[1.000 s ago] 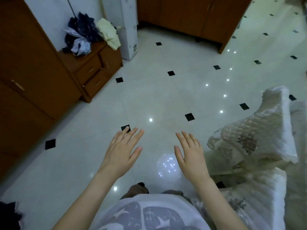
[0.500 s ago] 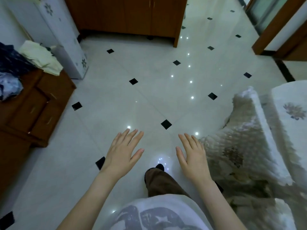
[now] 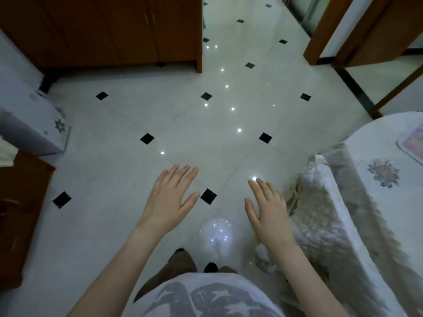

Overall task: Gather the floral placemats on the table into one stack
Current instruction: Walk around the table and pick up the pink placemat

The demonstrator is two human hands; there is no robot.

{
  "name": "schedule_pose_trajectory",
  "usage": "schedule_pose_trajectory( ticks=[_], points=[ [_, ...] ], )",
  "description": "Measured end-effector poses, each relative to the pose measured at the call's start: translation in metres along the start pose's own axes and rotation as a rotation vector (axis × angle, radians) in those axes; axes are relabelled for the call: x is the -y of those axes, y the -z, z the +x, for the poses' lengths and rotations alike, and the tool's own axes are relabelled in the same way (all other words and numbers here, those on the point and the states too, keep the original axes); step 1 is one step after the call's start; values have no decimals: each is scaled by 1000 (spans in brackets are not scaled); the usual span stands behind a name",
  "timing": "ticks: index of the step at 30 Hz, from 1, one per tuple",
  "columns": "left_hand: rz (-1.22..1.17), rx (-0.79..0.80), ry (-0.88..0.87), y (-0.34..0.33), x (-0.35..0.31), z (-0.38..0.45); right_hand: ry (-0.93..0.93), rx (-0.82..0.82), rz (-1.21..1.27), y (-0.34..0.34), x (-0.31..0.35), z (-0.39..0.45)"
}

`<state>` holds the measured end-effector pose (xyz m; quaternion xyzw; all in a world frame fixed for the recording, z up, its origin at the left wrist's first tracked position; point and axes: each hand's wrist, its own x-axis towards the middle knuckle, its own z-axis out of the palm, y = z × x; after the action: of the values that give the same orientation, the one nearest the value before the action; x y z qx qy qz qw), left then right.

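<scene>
So both hands are out in front, palms down over the tiled floor (image 3: 128, 179), and neither one has anything in it. Left hand (image 3: 170, 197) has its grip wide, fingers spread flat, hovering well apart from the table (image 3: 357, 156). Right hand (image 3: 267, 209) is also spread wide with nothing in it, just beside a quilted white chair cover (image 3: 325, 216) that sits between it and the table. On the table's floral cloth, at the far right edge of the view, there's a pinkish placemat (image 3: 414, 145), only partly visible and blurry. It lies well to the right of the right hand and further forward, not touched. A brown cabinet (image 3: 103, 30) stands across the floor.
</scene>
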<state>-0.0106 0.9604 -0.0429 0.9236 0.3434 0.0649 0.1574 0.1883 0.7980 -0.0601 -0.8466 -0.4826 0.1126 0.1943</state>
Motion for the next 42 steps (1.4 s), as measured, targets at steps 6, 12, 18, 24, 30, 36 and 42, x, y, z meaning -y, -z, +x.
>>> schedule_pose_trajectory(
  ticks=[6,12,18,24,30,36,42],
  points=[
    [10,100,-139,-17,31,103,-127,-2,-17,-23,-6,73],
    [40,159,-333,-6,67,235,-275,-135,-21,-21,3,172],
    [60,178,-527,21,81,369,-427,-268,-13,1,14,260],
    [29,228,-636,7,65,460,-549,-290,-17,7,-2,312],
    [0,303,-698,-34,27,526,-642,-279,-12,6,-57,360],
    [28,322,-749,-51,-25,624,-676,-335,24,42,-129,440],
    [16,283,-789,-46,-98,730,-692,-441,17,103,-203,502]
  ],
)
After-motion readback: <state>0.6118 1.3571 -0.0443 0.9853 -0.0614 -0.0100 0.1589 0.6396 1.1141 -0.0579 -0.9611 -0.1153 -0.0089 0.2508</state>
